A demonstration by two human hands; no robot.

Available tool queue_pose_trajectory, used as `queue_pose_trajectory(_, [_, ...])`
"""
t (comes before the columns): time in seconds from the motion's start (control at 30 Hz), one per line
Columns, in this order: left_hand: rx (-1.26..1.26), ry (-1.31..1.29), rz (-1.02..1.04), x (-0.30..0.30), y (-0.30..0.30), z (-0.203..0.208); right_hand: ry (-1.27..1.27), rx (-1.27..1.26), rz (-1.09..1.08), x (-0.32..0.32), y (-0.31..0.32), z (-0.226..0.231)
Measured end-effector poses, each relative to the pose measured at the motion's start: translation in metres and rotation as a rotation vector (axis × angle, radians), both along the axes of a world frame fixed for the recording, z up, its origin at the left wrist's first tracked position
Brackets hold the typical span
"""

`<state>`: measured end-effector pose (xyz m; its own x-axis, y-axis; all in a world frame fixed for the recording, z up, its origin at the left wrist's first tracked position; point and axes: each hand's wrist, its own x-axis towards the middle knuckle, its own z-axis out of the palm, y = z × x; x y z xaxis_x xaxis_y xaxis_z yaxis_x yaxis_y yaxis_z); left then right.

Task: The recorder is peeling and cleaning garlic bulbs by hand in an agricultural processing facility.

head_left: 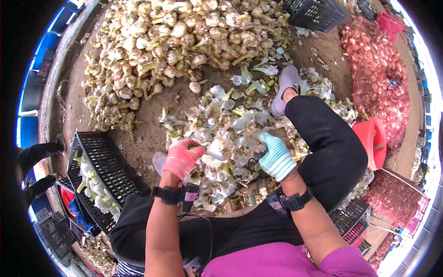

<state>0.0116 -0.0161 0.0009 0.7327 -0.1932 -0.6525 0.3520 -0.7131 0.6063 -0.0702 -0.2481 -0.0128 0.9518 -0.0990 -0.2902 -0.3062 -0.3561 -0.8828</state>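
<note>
In a pink glove, my left hand is closed on the pale stem of a garlic bulb, with the bulb pointing right. To the right, my right hand wears a teal-and-white striped glove. Its fingers are curled, and a dark bit of something shows beside the thumb, too small to name. The two hands are apart, over a thick litter of garlic peelings and cut stalks between my legs.
A large heap of garlic bulbs lies ahead. Black crates stand at my left, holding pale trimmed garlic, and at the far right. Red mesh sacks and a red bucket are on my right. Someone's dark-clothed legs show far left.
</note>
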Motion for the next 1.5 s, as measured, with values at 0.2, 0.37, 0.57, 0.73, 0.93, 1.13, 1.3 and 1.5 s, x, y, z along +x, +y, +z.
queue_pose_trajectory(0.2, [-0.271, -0.124, 0.143, -0.022, 0.023, 0.059, -0.236, -0.219, 0.236, -0.002, 0.050, 0.052])
queue_pose_trajectory(0.37, [-0.220, -0.179, 0.107, -0.041, 0.023, 0.088, -0.306, -0.410, 0.377, -0.010, 0.065, 0.063])
queue_pose_trajectory(0.57, [-0.320, -0.041, 0.273, -0.050, 0.039, 0.097, -0.409, -0.281, 0.387, -0.019, 0.075, 0.075])
queue_pose_trajectory(0.73, [-0.421, -0.324, 0.377, -0.063, 0.041, 0.071, 0.039, 0.517, 0.186, -0.031, 0.086, 0.062])
queue_pose_trajectory(0.93, [-0.638, -0.306, 0.573, -0.081, 0.022, 0.028, 0.133, 0.707, -0.042, -0.041, 0.119, 0.046])
queue_pose_trajectory(1.13, [-0.361, -0.285, 0.396, -0.074, 0.031, 0.018, -0.185, -0.370, 0.486, -0.038, 0.122, 0.063])
queue_pose_trajectory(1.3, [-0.546, -0.186, 0.496, -0.072, 0.035, 0.029, -0.108, -0.152, 0.428, -0.033, 0.119, 0.064])
queue_pose_trajectory(1.5, [-0.262, -0.213, 0.306, -0.074, 0.032, 0.017, 0.012, -0.140, 0.450, -0.035, 0.115, 0.046])
